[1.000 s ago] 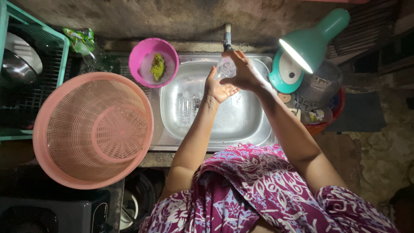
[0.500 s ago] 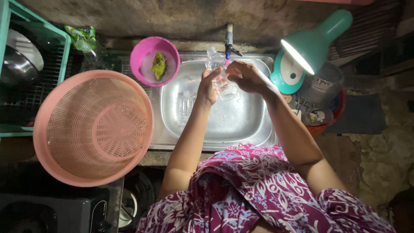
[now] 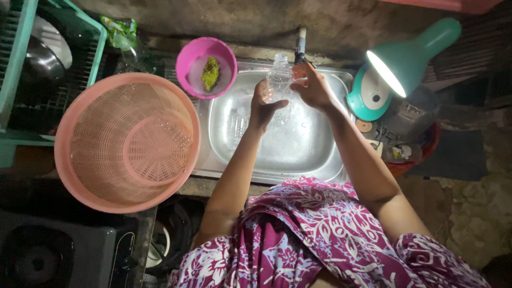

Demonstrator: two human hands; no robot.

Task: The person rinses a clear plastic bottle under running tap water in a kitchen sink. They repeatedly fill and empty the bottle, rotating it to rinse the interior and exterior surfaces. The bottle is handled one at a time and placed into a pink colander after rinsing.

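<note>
Over the steel sink (image 3: 320, 160), my left hand (image 3: 261, 106) grips a clear plastic bottle (image 3: 279, 80) from its left side, holding it roughly upright under the tap (image 3: 300, 45). My right hand (image 3: 312, 88) rests on the bottle's right side near the tap, fingers curled around it. Water wets the basin below. Another clear bottle (image 3: 237, 125) lies in the sink to the left.
A large pink mesh basket (image 3: 128, 141) sits left of the sink. A small pink bowl (image 3: 206, 66) holds a green scrubber. A lit teal desk lamp (image 3: 394, 69) stands on the right. A green crate (image 3: 37, 69) with metal dishes is far left.
Both hands have lifted the bottle from low over the basin up toward the tap, turning it more upright. The right hand has shifted onto its side.
</note>
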